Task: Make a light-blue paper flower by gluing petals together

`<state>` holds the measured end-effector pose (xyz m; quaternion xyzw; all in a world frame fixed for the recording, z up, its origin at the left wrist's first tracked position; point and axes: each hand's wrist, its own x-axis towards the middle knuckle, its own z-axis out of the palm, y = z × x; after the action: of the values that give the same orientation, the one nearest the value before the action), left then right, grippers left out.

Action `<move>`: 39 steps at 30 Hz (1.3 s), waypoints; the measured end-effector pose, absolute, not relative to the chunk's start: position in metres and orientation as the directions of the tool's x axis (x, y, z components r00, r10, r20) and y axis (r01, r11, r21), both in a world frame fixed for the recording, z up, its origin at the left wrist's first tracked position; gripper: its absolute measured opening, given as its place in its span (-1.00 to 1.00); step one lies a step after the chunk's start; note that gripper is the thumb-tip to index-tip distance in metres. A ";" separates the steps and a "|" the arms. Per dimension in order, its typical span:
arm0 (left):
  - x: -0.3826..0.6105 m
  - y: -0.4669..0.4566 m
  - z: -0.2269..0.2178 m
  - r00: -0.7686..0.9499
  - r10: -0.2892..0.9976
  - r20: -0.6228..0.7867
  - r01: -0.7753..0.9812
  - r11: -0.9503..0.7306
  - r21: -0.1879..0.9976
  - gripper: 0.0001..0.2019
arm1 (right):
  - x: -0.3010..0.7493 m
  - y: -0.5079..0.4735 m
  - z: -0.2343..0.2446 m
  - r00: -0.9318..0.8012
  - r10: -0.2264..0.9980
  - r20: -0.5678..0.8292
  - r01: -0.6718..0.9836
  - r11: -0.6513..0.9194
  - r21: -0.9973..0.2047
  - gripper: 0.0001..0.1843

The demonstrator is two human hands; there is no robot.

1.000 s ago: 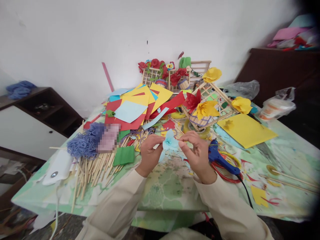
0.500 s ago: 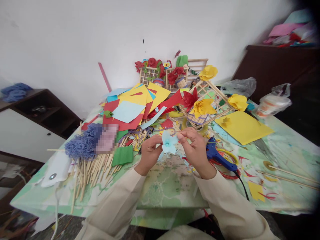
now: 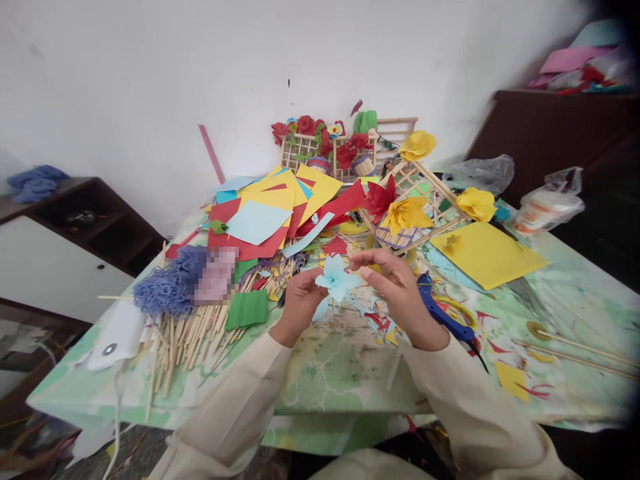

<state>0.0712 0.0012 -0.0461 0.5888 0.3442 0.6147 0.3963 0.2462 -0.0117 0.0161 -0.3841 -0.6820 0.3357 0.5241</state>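
A light blue paper flower (image 3: 336,279) is pinched at its left side between the thumb and fingers of my left hand (image 3: 300,300), above the middle of the table. Its petals spread out around a darker, fringed centre. My right hand (image 3: 397,290) is just right of the flower, thumb and fingers apart, with nothing visible between them. A blue hot glue gun (image 3: 443,312) lies on the table beside my right wrist, which hides part of it. Beneath both hands are small scraps of coloured paper (image 3: 377,320).
Thin wooden sticks (image 3: 200,340), purple yarn (image 3: 163,283) and green paper (image 3: 247,310) lie on the left. Coloured sheets (image 3: 257,221) are piled behind. A stick lattice (image 3: 431,177) with yellow flowers stands at the back right, near a yellow sheet (image 3: 490,257) and a bagged cup (image 3: 547,208).
The fingers of my right hand have let go of the flower's right petal and opened, moving slightly right. The flower, still in my left hand, has turned a little, its petals more spread to view.
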 end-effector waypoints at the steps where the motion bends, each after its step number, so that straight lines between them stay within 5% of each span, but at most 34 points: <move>1: 0.071 0.002 -0.048 0.031 0.907 0.420 -0.109 -0.414 0.903 -0.79 | 0.248 -0.010 0.022 -0.180 0.871 0.456 0.210 0.487 -0.848 -0.77; 8: 0.071 0.000 -0.050 0.291 0.900 0.323 -0.233 -0.261 0.937 -0.76 | 0.246 0.008 0.049 -0.467 0.839 0.278 0.470 0.502 -0.726 -0.78; 15: 0.071 0.001 -0.048 0.404 0.850 0.337 -0.216 -0.269 0.938 -0.70 | 0.252 0.020 0.048 -0.653 0.746 0.132 0.426 0.505 -0.751 -0.75; 23: 0.069 0.000 -0.048 0.429 0.850 0.304 -0.167 -0.256 0.952 -0.70 | 0.245 0.019 0.051 -0.697 0.673 0.248 0.353 0.623 -0.698 -0.84; 27: 0.069 -0.001 -0.046 0.398 0.857 0.326 -0.177 -0.277 0.944 -0.73 | 0.244 0.018 0.051 -0.642 0.721 0.261 0.348 0.577 -0.739 -0.82; 33: 0.073 0.002 -0.056 0.169 0.917 0.360 -0.245 -0.315 0.917 -0.75 | 0.246 0.008 0.025 -0.234 0.912 0.338 0.152 0.378 -0.913 -0.64; 39: 0.075 0.005 -0.062 0.068 0.954 0.292 -0.335 -0.254 0.907 -0.71 | 0.233 -0.010 -0.005 -0.161 0.921 0.355 0.080 0.371 -0.925 -0.77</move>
<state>0.0754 0.0046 -0.0620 0.5049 0.3063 0.6101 0.5282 0.2326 -0.0097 -0.0051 -0.3877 -0.6451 0.4054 0.5188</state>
